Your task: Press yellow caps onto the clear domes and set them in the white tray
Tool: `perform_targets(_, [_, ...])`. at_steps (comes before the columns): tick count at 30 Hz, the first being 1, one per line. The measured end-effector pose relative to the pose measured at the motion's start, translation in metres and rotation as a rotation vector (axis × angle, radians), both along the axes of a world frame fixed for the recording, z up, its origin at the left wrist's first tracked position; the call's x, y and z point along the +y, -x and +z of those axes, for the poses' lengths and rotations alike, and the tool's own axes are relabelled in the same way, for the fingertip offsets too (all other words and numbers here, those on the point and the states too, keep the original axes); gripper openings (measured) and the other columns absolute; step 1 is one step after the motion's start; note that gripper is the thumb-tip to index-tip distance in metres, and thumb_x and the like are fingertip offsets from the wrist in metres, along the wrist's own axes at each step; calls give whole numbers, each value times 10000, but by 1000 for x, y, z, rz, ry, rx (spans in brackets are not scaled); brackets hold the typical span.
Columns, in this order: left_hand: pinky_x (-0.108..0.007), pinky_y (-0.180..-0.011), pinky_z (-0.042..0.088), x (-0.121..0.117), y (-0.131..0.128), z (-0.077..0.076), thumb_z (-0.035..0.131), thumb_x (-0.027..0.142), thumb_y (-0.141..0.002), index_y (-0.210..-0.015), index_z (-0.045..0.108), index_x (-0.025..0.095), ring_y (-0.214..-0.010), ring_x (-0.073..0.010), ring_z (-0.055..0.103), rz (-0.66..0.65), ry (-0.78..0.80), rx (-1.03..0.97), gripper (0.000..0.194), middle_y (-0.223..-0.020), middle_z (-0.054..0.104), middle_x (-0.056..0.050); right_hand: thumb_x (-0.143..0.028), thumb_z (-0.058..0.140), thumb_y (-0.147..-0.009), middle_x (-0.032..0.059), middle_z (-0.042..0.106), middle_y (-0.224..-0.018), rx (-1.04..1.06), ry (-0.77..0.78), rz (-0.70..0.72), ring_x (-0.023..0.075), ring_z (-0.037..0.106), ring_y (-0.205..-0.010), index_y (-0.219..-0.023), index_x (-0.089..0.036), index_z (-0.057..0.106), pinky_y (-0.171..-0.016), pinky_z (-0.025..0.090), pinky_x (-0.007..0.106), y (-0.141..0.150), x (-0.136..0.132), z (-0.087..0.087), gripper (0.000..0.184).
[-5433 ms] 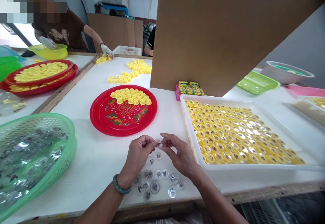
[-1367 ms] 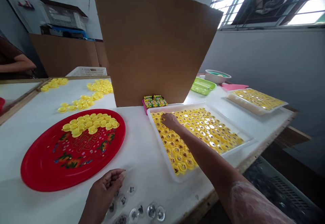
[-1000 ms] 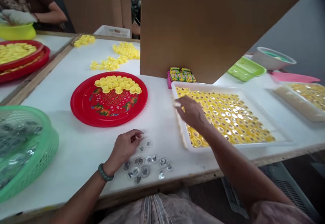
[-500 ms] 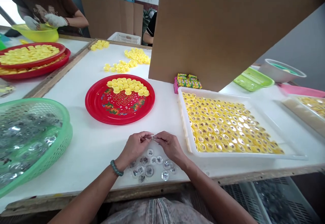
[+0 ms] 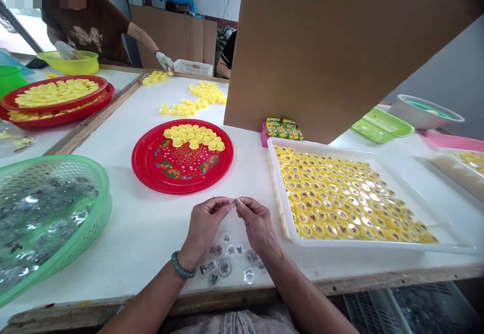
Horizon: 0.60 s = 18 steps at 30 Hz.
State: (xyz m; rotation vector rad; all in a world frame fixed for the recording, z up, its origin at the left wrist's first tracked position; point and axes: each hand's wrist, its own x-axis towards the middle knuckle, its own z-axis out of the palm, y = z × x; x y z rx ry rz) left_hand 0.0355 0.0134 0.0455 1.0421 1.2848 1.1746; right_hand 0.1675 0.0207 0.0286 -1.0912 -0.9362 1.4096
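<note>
My left hand (image 5: pixel 207 223) and my right hand (image 5: pixel 257 223) meet above the white table, thumbs and fingertips pinched together on something small. What they pinch is too small to name. Just below them, several clear round discs with dark printed marks (image 5: pixel 224 267) lie loose on the tabletop. Beyond my hands sits a red round tray (image 5: pixel 181 172) with a floral pattern, small yellow round cups (image 5: pixel 193 134) gathered on its far half. To the right, a white rectangular tray (image 5: pixel 340 243) holds rows of yellow pieces with dark-marked clear tops (image 5: pixel 333 192).
A green mesh basket (image 5: pixel 102 208) of clear discs stands at left, with stacked red trays (image 5: pixel 108 94) behind it. Loose yellow cups (image 5: pixel 207 93) lie farther back. A cardboard sheet (image 5: pixel 302 46) rises behind the white tray. A gloved co-worker's hand (image 5: pixel 165 61) reaches over the far table edge.
My hands stay pinched together and have shifted slightly right in view. The co-worker's hand has moved from the yellow bowl out to the yellow cups at the far edge. The whole view shifted slightly.
</note>
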Motion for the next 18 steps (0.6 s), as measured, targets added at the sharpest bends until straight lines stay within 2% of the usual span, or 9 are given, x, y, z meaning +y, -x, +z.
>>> perform_targets(3, [-275, -708, 487, 0, 6, 4, 656, 345, -736, -877, 693, 189, -754, -182, 616, -30, -85, 167, 213, -835, 695, -40, -311, 668, -747, -2, 592, -709, -132, -77, 32, 119, 470, -657, -783, -199, 698, -641, 406, 264, -4, 1, 2, 122])
perform_targets(5, [-264, -667, 483, -1, 7, 6, 653, 358, -738, -842, 681, 189, -710, -176, 611, -37, -87, 206, 200, -782, 685, -34, -314, 667, -748, 2, 602, -714, -173, -99, 38, 126, 485, -664, -790, -201, 699, -636, 417, 269, -4, 2, 4, 125])
perform_targets(12, [-223, -567, 422, -4, 3, 2, 684, 384, -707, -758, 600, 161, -616, -135, 559, -67, 26, 4, 243, -663, 627, -8, -266, 692, -729, -21, 567, -720, -61, -134, 51, 107, 509, -661, -914, -210, 619, -614, 425, 228, -6, 5, 13, 206])
perform_targets(14, [-226, -559, 406, -4, 5, 3, 679, 396, -712, -750, 617, 163, -604, -131, 537, -84, 6, 93, 245, -667, 621, -11, -274, 662, -755, -11, 567, -752, -147, -173, 129, 115, 523, -706, -910, -205, 606, -644, 434, 232, -10, 8, 18, 178])
perform_targets(18, [-251, -596, 402, -1, 14, 10, 653, 343, -733, -827, 650, 193, -618, -144, 527, -112, -130, 436, 177, -704, 626, -15, -245, 561, -824, 3, 588, -777, -522, -317, 329, 126, 534, -719, -880, -195, 607, -673, 438, 248, -20, 15, 33, 88])
